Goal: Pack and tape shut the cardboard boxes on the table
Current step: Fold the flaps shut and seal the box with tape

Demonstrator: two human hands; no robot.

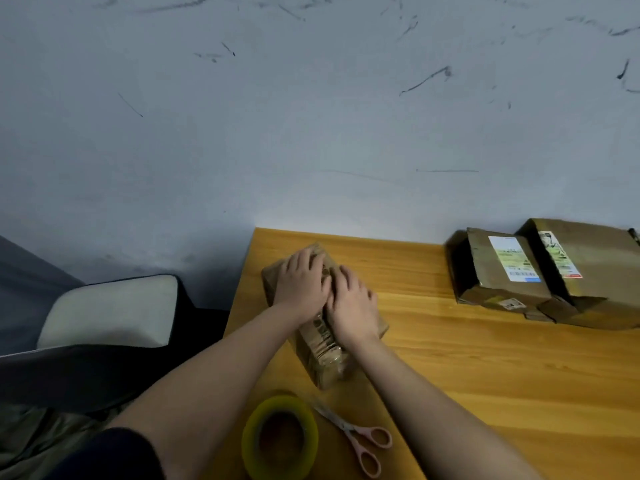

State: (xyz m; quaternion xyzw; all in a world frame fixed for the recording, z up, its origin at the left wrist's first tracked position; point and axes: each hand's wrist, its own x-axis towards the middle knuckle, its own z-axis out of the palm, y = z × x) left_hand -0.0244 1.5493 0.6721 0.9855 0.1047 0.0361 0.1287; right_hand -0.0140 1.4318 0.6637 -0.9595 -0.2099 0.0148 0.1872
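Observation:
A small brown cardboard box (325,355) lies on the wooden table (485,358) near its left edge, with a strip of clear tape running along its top. My left hand (301,285) and my right hand (349,303) lie side by side on the box's top, fingers straight, pressing down along the tape. A roll of yellow-green tape (280,438) sits flat on the table in front of the box. Pink-handled scissors (356,438) lie just right of the roll.
Two larger cardboard boxes with white shipping labels stand at the back right against the wall: one (502,271) with loose flaps, the other (595,268) beside it. A chair with a light cushion (110,310) stands left of the table. The grey wall (311,116) borders the table's far edge.

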